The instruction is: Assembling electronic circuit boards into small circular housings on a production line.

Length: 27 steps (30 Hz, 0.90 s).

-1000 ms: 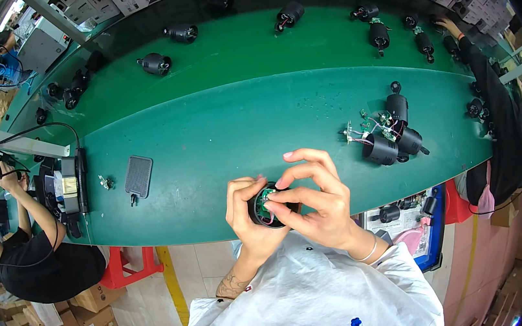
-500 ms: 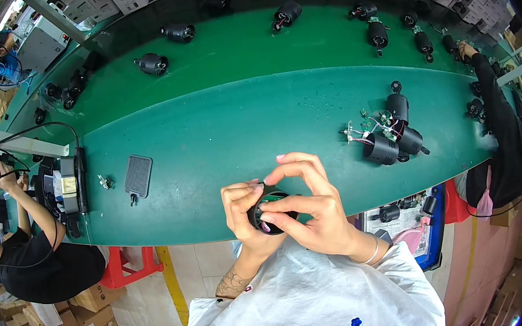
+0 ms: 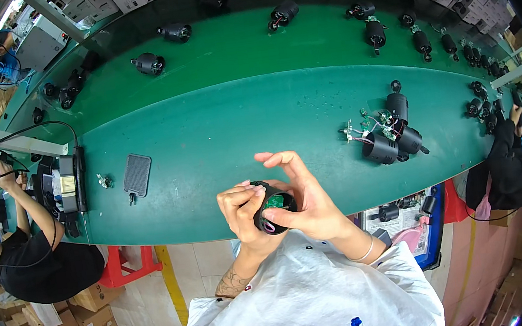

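Observation:
Both my hands hold a small black cylindrical camera housing [image 3: 272,212] just over the near edge of the green table [image 3: 226,141]. A green circuit board shows inside its open end, and a purplish lens glints at the bottom. My left hand [image 3: 242,209] grips the housing from the left with curled fingers. My right hand [image 3: 304,198] cups it from the right, thumb on the rim, index and middle fingers stretched out above it.
A cluster of black housings with loose wired boards [image 3: 384,135] lies to the right. A dark flat pad [image 3: 137,175] and a boxy tool with cables [image 3: 67,185] sit left. More black housings [image 3: 149,63] line the far belt. Other people work at both table ends.
My hands have drawn the housing slightly down and toward me. My right fingers have lifted and spread out above it, showing more of its open end.

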{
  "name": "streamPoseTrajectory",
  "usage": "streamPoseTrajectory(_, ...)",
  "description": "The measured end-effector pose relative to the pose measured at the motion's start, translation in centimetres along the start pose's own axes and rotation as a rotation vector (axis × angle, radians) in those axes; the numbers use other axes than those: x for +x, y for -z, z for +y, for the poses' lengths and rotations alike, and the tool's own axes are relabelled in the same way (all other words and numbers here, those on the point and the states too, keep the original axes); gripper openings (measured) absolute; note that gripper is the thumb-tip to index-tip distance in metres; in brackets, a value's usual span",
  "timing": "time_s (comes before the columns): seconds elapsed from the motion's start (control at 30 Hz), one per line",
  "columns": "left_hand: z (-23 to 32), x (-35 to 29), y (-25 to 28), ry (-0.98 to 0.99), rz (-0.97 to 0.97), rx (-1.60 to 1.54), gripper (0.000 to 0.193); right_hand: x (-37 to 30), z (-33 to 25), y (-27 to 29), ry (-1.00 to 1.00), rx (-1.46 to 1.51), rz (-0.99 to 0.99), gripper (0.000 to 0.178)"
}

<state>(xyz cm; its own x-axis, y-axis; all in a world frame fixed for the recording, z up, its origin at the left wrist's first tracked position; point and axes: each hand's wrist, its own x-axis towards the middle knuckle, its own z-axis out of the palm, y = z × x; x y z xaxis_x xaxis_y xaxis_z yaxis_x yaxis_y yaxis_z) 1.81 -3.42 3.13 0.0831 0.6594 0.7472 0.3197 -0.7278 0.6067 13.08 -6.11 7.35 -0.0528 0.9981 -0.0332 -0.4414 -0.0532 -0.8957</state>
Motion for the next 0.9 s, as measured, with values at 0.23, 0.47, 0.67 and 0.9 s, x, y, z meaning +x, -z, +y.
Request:
streamPoseTrajectory(0.23, -0.1, 0.5, 0.0, 0.044, -0.029, -0.056, 0.044, -0.1, 0.5, -1.0, 0.063, 0.051, 0.099, 0.065)
streamPoseTrajectory(0.47, 0.2, 1.0, 0.4, 0.095, -0.062, -0.074, 0.044, -0.1, -0.1, -0.3, -0.013, 0.097, 0.028, 0.070)
streamPoseTrajectory(0.67, 0.2, 0.9, 0.6, 0.130, -0.081, -0.107, 0.043, -0.3, 0.6, 0.1, 0.078, -0.023, 0.024, 0.073)
streamPoseTrajectory(0.9, 0.2, 0.8, 0.4, 0.120, -0.086, -0.074, 0.050, -0.3, 1.7, 0.5, 0.184, -0.016, 0.081, 0.067)
